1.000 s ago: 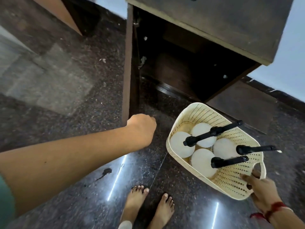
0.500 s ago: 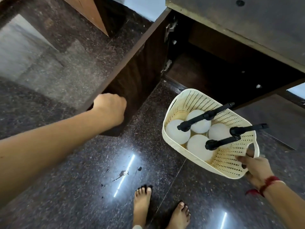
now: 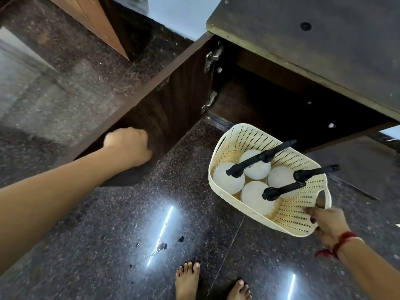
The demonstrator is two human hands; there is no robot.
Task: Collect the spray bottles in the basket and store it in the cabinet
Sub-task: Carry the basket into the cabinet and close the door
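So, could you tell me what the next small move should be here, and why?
Probably the right hand should carry the basket forward into the cabinet: the left hand holds the door wide open, and four spray bottles already sit inside it.

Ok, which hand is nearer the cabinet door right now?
Left. The left hand grips the open cabinet door at its edge; the right hand holds the basket away from it.
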